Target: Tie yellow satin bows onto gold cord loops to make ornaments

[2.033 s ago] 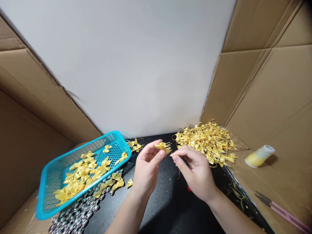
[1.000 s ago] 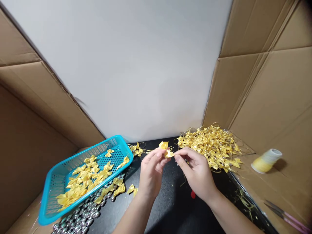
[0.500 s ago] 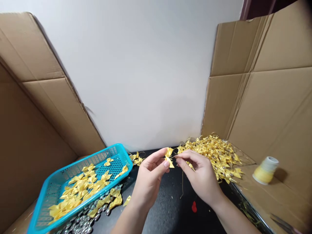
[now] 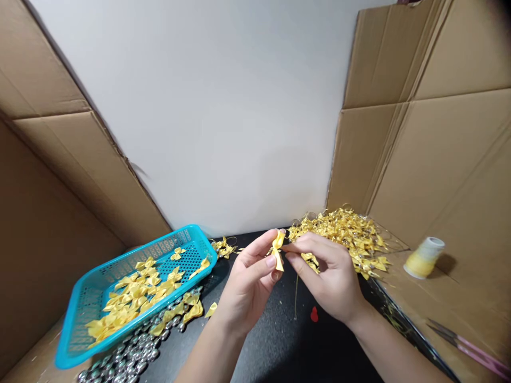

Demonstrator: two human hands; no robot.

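My left hand pinches a small yellow ribbon bow between thumb and fingers, above the black tabletop. My right hand is closed against the bow's right side, fingertips pinched on it; a thin gold thread hangs down from there. A heap of finished yellow bows with gold loops lies just behind my right hand. A tilted turquoise basket holding several plain yellow bows sits at the left.
Silver beads lie under and before the basket, with loose bows beside them. A yellow thread spool and pink-handled scissors rest on cardboard at right. A small red bit lies on the table. Cardboard walls flank a white back wall.
The bow has been turned from lying flat to standing upright between my fingertips. My hands have drawn closer together, and the view has shifted slightly.
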